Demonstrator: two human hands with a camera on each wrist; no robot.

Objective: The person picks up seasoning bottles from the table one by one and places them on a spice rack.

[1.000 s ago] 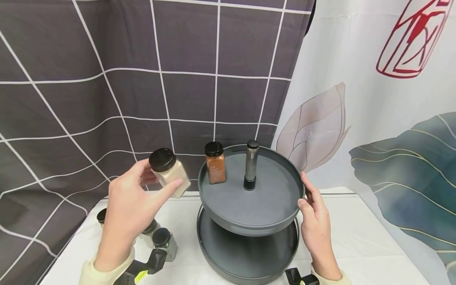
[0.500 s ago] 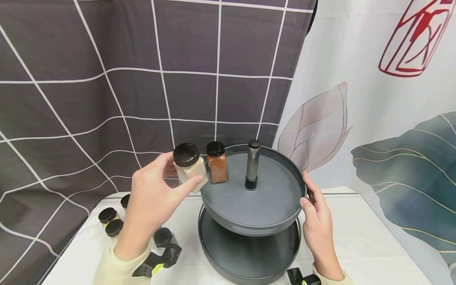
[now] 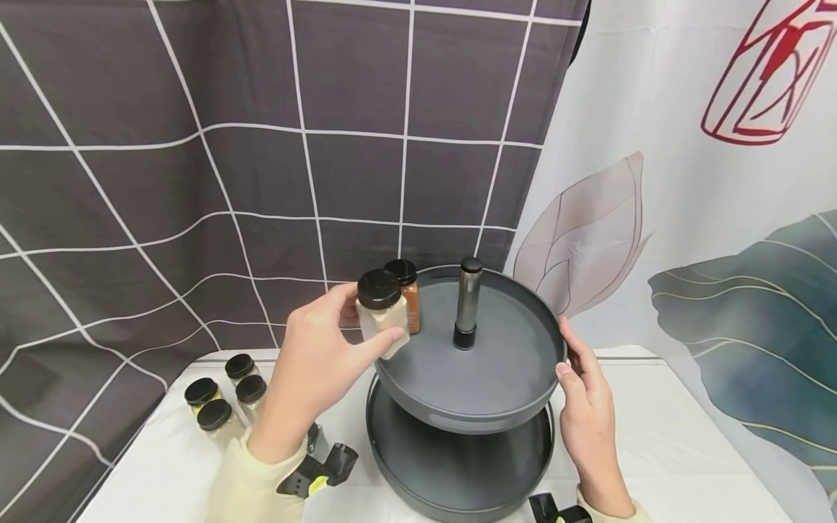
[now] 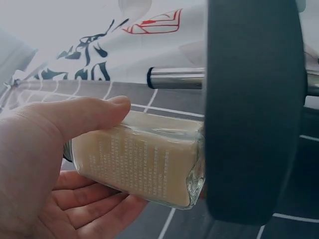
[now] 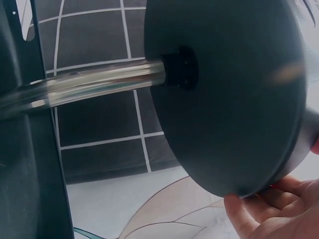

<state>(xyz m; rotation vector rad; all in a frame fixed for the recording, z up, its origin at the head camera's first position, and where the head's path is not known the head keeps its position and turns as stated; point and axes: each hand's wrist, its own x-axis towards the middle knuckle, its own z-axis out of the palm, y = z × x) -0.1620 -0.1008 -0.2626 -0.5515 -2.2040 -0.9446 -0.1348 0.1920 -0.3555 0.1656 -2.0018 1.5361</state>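
Note:
In the head view my left hand holds a glass spice jar of pale powder between thumb and fingers. The black-lidded jar is over the left rim of the upper tray of a dark grey two-tier stand. From the left wrist view, the jar's base is right at the tray's edge; contact is unclear. An orange-brown spice jar stands on that tray, partly hidden behind the held one. My right hand grips the tray's right edge, its thumb near the underside in the right wrist view.
A metal post rises from the upper tray's middle. Below lies the lower tray. Several black-lidded jars stand on the white table at left, one partly behind my left wrist. A grid-patterned curtain hangs behind.
My left hand has carried the pale-powder jar rightward, from left of the stand to over the upper tray's left rim. The right hand stays at the tray's edge.

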